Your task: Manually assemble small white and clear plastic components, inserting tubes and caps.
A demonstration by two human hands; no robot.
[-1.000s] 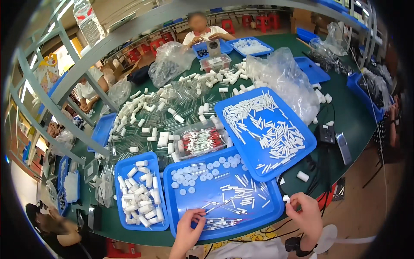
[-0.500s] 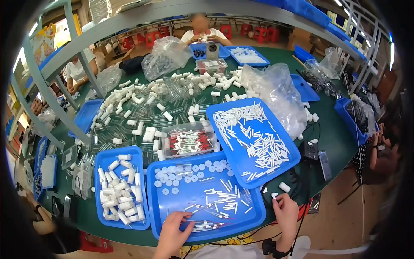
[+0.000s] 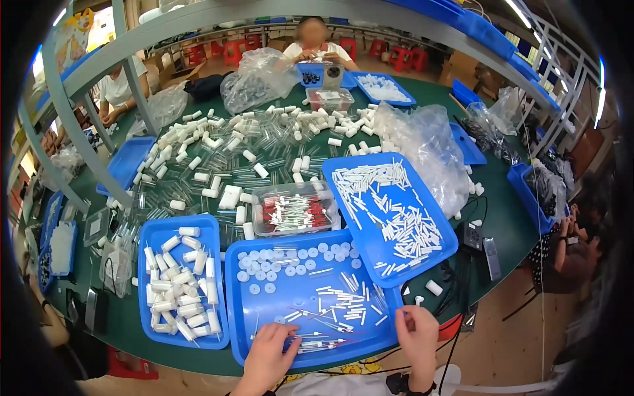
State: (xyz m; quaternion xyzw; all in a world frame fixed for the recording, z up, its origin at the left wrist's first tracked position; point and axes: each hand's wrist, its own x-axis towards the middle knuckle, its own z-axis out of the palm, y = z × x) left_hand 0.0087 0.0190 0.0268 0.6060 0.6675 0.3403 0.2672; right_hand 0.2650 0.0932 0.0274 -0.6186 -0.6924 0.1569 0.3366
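Note:
My left hand point(image 3: 269, 351) rests over the near left part of a blue tray point(image 3: 232, 297). Its thumb and index finger are apart, beside a small bunch of thin rods with white pieces point(image 3: 318, 344). At the tray's right edge my right hand point(image 3: 417, 335) has its fingers curled together; whatever they may hold is hidden. A small white fitting point(image 3: 419, 300) lies just beyond that hand, near a white cylinder point(image 3: 434, 288). Short white tubes point(image 3: 353, 305) and translucent discs point(image 3: 290, 270) lie in the tray.
A second blue tray point(image 3: 448, 245) of white tubes overlaps the first. Left stands a blue tray point(image 3: 142, 264) of white cylinders. Behind are a clear box point(image 3: 264, 231) of red and white parts, heaped clear tubes point(image 3: 271, 142) and plastic bags point(image 3: 422, 152). Co-workers sit around the table.
My right hand has moved left and down, away from the white fitting, to the tray's right edge. My left hand stays almost in place. The whole view has shifted slightly.

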